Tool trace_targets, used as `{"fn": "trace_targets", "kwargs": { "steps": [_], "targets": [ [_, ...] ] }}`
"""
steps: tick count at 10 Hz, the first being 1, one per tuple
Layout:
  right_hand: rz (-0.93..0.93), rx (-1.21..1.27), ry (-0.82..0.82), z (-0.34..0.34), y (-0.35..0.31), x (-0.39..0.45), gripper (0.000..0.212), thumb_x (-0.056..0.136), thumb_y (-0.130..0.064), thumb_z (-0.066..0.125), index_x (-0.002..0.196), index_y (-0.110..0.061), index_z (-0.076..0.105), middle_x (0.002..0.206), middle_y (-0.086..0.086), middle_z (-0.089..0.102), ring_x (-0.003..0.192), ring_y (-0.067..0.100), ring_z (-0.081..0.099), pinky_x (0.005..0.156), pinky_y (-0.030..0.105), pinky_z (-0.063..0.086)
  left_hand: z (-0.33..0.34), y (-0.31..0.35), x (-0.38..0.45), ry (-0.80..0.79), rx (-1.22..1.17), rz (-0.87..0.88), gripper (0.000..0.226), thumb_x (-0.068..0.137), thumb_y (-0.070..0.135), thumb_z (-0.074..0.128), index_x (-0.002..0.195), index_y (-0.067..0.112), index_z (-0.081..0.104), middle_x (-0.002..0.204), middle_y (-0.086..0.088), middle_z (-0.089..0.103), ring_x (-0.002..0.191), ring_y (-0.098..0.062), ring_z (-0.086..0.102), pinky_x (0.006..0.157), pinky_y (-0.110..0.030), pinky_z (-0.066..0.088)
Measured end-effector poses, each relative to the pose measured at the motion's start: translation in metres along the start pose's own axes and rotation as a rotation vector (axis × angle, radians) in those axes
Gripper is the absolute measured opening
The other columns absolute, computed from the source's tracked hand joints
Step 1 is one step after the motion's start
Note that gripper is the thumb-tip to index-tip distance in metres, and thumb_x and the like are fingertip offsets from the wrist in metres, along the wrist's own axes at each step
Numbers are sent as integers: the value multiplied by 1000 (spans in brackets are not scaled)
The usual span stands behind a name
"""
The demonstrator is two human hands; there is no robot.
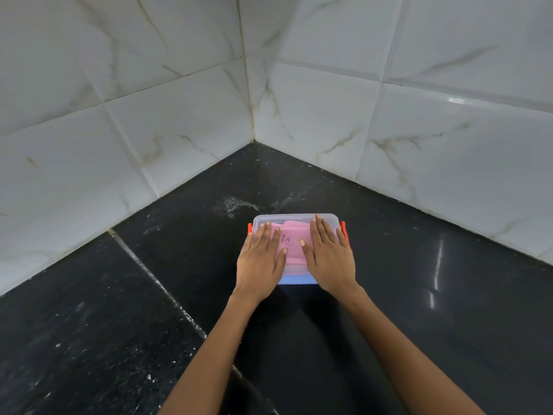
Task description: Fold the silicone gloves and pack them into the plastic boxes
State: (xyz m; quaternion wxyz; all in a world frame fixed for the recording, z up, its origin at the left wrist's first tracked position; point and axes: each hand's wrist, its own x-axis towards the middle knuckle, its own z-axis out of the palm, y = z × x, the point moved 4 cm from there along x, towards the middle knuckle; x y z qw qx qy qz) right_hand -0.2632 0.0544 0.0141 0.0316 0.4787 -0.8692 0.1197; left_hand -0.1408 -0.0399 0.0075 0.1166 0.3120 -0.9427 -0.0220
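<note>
Head view: a person is leaning over a black stone counter (pixel 404 265) that is running into a corner of white marbled wall tiles (pixel 149 130).
Box: the plastic box (pixel 294 221) is sitting on the counter out from the corner, its clear lid (pixel 296 218) lying on top, with orange clips (pixel 343 232) standing at both short ends and a blue base edge showing nearest the person.
Gloves: a folded pink silicone glove (pixel 294 235) is lying inside, showing through the lid.
Left hand: the left hand (pixel 260 259) is lying flat, fingers straight, pressing the lid's left half and gripping nothing.
Right hand: the right hand (pixel 329 256) is doing the same on the right half.
Doing it well: I judge the lid is being seated; pressing evenly on both halves, then snapping each clip, should be keeping the glove from catching in the rim.
Writing: dark marks are showing between the hands, too small to read.
</note>
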Motion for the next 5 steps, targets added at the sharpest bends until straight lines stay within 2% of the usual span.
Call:
{"fn": "trace_targets", "kwargs": {
  "steps": [2,3,5],
  "targets": [
    [-3,8,3,1,0,1,62,98,-47,15,148,-10,13,158,4,15,146,16,13,118,34,3,-1,0,-1,-1,-6,-2,56,100,40,15,149,13,15,158,-7,16,147,-17,7,118,-33,-2],
    [-20,0,-4,2,0,-1,61,98,-46,16,148,-10,18,157,4,17,145,16,15,120,38,7,-1,2,-1,-20,-1,-1,56,100,40,14,149,13,13,158,-7,14,147,-18,6,118,-33,-4],
    [22,-38,-1,0,-4,0,60,98,-45,13,147,-11,18,157,3,19,145,15,14,120,37,2,-1,3,0,-40,-16,6,57,100,41,13,149,13,11,159,-7,12,147,-20,4,119,-35,-4]
  ]
}}
